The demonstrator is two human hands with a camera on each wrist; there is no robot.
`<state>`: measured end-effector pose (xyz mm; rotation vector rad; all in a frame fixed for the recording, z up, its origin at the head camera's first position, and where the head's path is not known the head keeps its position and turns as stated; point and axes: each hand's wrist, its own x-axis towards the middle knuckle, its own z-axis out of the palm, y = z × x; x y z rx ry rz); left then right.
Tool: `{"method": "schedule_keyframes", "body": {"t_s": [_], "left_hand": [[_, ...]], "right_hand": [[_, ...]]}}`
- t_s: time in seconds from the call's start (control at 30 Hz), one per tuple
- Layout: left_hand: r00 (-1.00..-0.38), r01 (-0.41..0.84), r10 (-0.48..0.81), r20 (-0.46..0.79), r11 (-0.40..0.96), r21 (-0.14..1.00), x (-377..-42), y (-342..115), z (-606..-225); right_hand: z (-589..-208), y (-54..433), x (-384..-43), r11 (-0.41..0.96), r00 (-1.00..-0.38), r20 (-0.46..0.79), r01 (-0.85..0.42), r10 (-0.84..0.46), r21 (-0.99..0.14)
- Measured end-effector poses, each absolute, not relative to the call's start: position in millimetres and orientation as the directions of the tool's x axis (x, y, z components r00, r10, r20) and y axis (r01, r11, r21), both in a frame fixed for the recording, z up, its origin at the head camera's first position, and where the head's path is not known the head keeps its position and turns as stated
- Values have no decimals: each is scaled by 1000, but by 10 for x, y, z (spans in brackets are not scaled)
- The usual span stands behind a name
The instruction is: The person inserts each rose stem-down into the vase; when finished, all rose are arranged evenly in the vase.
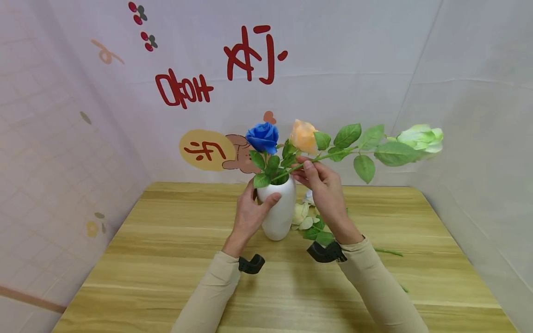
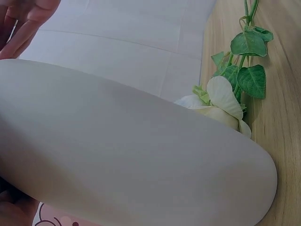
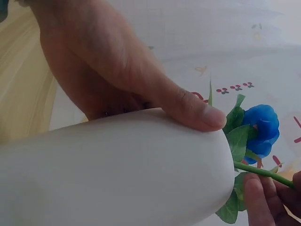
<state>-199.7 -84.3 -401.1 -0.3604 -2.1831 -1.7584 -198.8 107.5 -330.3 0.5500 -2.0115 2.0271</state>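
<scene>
A white vase (image 1: 278,219) stands on the table, and my left hand (image 1: 250,208) grips it near the neck, thumb along the front. A blue rose (image 1: 263,138) and a peach rose (image 1: 304,136) rise from its mouth. Beside the rim my right hand (image 1: 326,187) pinches the leafy stem of a pale green-white flower (image 1: 424,138), which leans far to the right. In the right wrist view that green stem (image 3: 265,173) runs into the vase mouth; its lower end is hidden inside.
Behind the vase, to its right, cream-white flowers (image 1: 300,215) with green leaves (image 2: 249,44) lie on the wooden table (image 1: 166,259). Stem ends (image 1: 389,252) show past my right forearm. A printed white backdrop (image 1: 345,60) stands along the table's back edge.
</scene>
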Motion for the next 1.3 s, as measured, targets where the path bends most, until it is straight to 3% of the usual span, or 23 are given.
{"method": "schedule_keyframes", "body": {"t_s": [0.4,0.97,1.3], "left_hand": [[-916,390,-1,401,233,891,-2004,-842,-4007],[-913,395,-4,408,236,888,-2022,-845,-3987],[-910,406,11,414,219,887,-2019,-847,-3995]], "right_hand": [[-3277,999,-2042,-183,-878,476,-478,57,-859],[-3179,1023,-2116,-154,-893,441,-449,85,-880],[-3048,1064,-2119,-337,-892,442,-448,100,-828]]}}
